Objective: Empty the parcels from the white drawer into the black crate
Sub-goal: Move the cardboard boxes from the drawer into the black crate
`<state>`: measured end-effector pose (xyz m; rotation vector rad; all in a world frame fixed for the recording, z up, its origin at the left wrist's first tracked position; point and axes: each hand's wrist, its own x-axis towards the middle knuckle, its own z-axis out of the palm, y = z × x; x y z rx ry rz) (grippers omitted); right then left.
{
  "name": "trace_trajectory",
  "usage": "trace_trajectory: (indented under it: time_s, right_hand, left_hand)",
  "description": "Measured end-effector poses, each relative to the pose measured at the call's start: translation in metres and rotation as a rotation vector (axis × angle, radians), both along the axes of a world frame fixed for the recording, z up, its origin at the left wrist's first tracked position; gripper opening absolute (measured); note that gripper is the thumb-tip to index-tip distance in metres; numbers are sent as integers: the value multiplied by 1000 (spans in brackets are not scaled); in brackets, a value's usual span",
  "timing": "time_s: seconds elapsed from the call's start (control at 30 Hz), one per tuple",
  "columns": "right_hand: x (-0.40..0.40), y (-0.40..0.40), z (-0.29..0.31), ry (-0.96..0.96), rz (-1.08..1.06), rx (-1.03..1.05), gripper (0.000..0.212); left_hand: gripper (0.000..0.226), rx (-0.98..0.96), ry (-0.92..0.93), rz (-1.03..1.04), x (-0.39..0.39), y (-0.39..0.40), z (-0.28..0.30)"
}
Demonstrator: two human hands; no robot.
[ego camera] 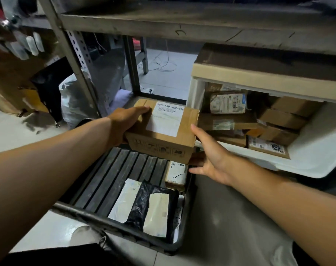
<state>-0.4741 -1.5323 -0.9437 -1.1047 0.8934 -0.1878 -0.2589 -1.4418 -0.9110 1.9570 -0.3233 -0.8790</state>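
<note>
**Box held over crate, drawer still stocked**

Box [163, 129]: brown cardboard, white label on top, printed marks on the near side. Held between both hands above the far end of the crate [109, 225], level.

Left hand [124, 121]: fingers curled over the box's top left edge, palm against its left side; grips the box.

Right hand [209, 156]: fingers straight and spread, thumb up along the box's right edge, fingers reaching under its near right corner; supports rather than clasps.

Crate: black, ribbed floor, on the ground below both hands. Holds a small carton [176, 175] with a tick-marked label just under the right hand, a black bag [142, 204] with a pale label nearer the person, and a white bag [123, 200] touching its left side.

Drawer [317, 150]: white, pulled out, right of the right hand. Holds several brown parcels [282, 118] stacked loosely, some labelled.

Shelf [182, 20]: grey metal, above both hands.
</note>
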Motion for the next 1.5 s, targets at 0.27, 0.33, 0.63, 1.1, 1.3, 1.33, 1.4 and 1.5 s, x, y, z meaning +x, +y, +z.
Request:
trace_trajectory:
  time_s: [0.27,0.33,0.63,1.1,1.3,1.33,1.4,1.5]
  right_hand:
    - [50,-2,-70,151,69,18,76]
    - [65,-4,-85,188,97,25,104]
    - [118,-14,-149,226,102,99,118]
    - [136,-26,-181,384,53,-92,23]
    - [141,-27,-190,491,51,-278,15]
    - [140,-28,-192,504,39,-301,17]
    - [137,-29,-194,506,33,-314,24]
    - [133,-30,-199,493,40,-317,31]
  left_hand:
    - [54,82,93,66,27,-1,-62]
    - [51,100,98,97,34,0,-80]
    - [50,123,172,180,71,8,-141]
    - [29,168,223,-12,85,-6,-204]
    - [15,109,160,24,85,-3,-219]
    - [22,108,139,-8,83,-3,-219]
    - [32,109,95,-85,79,-4,-221]
    - [39,122,81,-89,82,-8,-224]
